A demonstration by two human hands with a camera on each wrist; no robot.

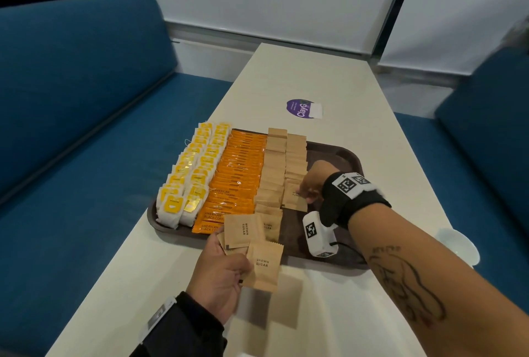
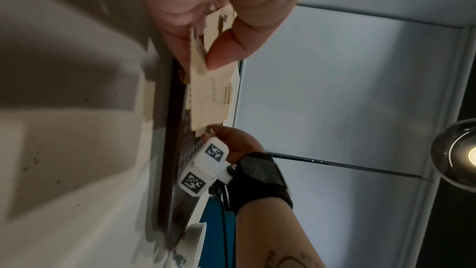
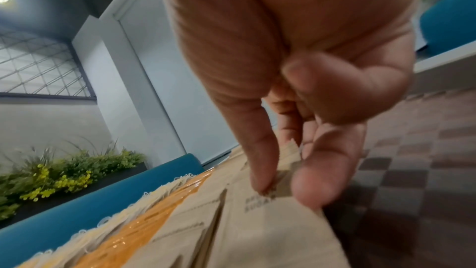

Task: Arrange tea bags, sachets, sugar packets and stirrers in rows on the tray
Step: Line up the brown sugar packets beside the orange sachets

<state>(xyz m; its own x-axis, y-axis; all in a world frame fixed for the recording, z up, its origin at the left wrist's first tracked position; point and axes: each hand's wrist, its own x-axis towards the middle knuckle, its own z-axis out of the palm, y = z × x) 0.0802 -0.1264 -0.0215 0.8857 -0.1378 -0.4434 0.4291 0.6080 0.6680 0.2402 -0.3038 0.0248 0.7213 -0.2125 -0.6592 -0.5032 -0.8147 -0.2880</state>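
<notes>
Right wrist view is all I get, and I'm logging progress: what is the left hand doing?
Observer: The left hand grips a fan of brown sugar packets at the near edge of the tray.
Operator: How many rows are laid?
Observer: The head view shows two rows of tea bags, one of orange coffee sachets and two sugar rows.
Operator: Any stirrers?
Observer: None shows in any view. The tray's right part holds no row.
</notes>
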